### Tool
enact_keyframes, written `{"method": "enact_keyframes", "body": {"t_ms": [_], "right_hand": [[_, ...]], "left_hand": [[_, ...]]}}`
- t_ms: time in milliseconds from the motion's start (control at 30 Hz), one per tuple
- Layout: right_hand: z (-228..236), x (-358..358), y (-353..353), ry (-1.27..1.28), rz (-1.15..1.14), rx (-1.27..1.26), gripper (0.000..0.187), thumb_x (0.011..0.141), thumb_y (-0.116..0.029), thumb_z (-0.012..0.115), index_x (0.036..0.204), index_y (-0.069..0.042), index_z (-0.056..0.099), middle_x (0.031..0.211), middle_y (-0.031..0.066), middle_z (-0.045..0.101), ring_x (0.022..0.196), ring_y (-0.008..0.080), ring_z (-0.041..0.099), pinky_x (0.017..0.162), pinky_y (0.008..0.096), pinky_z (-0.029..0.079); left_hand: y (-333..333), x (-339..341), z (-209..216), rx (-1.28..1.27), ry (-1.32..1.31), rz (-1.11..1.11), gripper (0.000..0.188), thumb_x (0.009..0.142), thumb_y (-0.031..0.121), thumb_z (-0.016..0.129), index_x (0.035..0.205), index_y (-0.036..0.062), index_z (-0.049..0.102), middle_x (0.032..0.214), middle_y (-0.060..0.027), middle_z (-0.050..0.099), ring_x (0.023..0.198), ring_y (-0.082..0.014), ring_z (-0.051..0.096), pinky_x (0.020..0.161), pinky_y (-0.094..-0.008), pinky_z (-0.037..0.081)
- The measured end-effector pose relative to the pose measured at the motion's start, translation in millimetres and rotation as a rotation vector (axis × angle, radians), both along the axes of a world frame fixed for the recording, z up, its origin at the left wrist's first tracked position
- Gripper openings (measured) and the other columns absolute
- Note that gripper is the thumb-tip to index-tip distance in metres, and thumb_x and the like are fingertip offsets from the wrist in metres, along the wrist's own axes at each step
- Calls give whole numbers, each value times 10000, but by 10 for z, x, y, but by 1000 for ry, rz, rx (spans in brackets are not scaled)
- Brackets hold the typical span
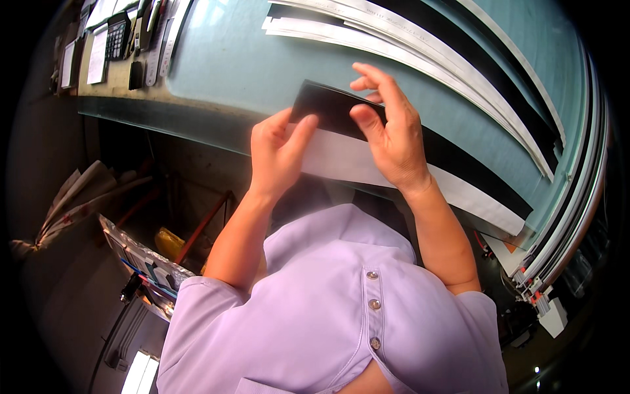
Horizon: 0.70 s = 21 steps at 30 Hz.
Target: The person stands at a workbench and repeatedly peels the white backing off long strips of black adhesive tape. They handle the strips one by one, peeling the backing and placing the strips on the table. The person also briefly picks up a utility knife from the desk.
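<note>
A long black strip [463,159] with a white band [346,156] along its near side lies along the table's front edge. Its left end is raised and tilted. My left hand [274,152] pinches that end, thumb on top and the other fingers hidden behind it. Over the strip, just right of the raised end, my right hand [399,140] is open, with thumb and fingers apart and curved. Whether the right fingertips touch the strip I cannot tell.
Several long white and black strips [394,41] lie fanned across the far side of the glass-topped table [223,69]. At the far left are a calculator [117,38], rulers [155,58] and papers [97,56]. Long rails [577,197] run down the right edge.
</note>
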State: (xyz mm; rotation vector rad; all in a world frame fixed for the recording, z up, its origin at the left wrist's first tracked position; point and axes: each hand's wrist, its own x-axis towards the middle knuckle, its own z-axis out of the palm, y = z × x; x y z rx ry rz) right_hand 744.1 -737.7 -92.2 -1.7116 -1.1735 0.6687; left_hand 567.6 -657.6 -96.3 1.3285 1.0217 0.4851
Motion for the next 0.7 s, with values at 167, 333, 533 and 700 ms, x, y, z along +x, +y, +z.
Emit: {"method": "enact_keyframes", "body": {"t_ms": [167,333,533,700], "right_hand": [[-54,-65,-313,-395,139,-42,938,725,-538,816,1471,-106,446,1563,176,313,1412,375,335,1127,537,278],[-463,-268,-973,-790,-8,-148,491,818,-136,730,1290,-63,617,1368,170,537,1231,319,542,993,450,450],[-502,-62,-968,-825,-120,-58,262,808,9,660,1064,-20,711,970,73,701,868,234,693,714,332,539],[-321,46,-938,-750,-62,-109,294,792,14,661,1079,-31,707,969,51,703,841,210,697,657,319,537]], "left_hand": [[83,19,-142,-106,68,26,240,960,163,654,1029,-62,703,767,0,680,670,-43,575,588,-230,460],[117,75,-233,-249,77,62,271,971,200,651,1036,-58,701,799,-7,672,667,-55,571,588,-234,463],[350,-85,-646,-242,-170,-15,418,1085,310,480,1228,-41,656,1172,-112,693,1105,-144,612,917,-303,497],[571,78,-477,555,55,-310,506,745,-82,590,1228,33,690,1189,-141,705,1175,-264,624,1012,-363,466]]}}
